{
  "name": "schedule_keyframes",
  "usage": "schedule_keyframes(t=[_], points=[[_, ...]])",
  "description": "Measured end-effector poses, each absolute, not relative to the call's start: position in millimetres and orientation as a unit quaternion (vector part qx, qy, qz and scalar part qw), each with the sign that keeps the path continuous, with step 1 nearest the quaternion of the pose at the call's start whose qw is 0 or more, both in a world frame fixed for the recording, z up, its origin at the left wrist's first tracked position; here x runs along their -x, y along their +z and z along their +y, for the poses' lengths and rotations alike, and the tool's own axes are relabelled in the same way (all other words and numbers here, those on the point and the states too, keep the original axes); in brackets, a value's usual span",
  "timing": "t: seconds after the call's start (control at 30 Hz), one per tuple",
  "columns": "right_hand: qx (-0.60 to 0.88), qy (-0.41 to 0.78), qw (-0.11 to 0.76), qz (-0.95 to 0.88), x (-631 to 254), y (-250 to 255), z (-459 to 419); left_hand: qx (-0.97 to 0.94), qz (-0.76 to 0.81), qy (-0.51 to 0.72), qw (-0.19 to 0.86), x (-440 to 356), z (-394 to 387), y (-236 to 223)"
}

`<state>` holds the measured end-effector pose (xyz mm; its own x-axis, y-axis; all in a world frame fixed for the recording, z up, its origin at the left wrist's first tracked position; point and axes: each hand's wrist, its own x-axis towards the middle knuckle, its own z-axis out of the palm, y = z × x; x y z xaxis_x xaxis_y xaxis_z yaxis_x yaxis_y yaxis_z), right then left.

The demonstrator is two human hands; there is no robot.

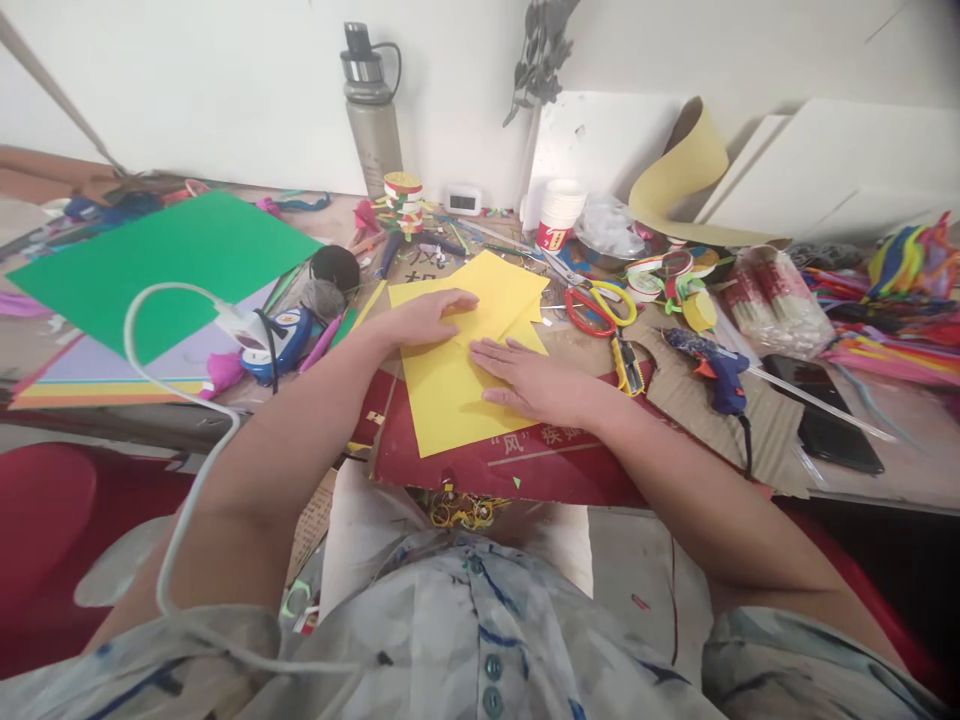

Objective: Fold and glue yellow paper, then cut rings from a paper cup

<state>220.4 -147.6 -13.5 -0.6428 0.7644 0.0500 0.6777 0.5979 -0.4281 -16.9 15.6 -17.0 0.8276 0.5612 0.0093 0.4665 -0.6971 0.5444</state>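
Both the left hand (429, 318) and the right hand (523, 380) rest unclenched, palm down, on yellow paper (439, 405), the latter's fingers (492, 353) extended.

Hands, two: left hand (427, 318), right hand (529, 382). Yellow paper (442, 395): sheet count unclear. Left: one green sheet (165, 265), one blue device (279, 345). Far: one bottle (375, 135), one white display (463, 201). Right: one glue gun (718, 368), one phone (825, 415), one cutter (628, 366).
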Motion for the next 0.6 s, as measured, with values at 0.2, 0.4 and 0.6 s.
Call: schedule_keyframes(t=[0.2, 0.4, 0.6], points=[[0.492, 0.111, 0.221, -0.835, -238, -7, -129, -0.924, 0.299, 0.148, 0.187, 6, -6, -9], [0.522, 0.131, 0.115, -0.835, -239, -39, -112, -0.951, 0.283, 0.004, 0.125, -13, -41, -15], [0.514, 0.111, 0.08, -0.847, -248, -39, -122, -0.952, 0.282, -0.045, 0.107, -15, -48, -17]])
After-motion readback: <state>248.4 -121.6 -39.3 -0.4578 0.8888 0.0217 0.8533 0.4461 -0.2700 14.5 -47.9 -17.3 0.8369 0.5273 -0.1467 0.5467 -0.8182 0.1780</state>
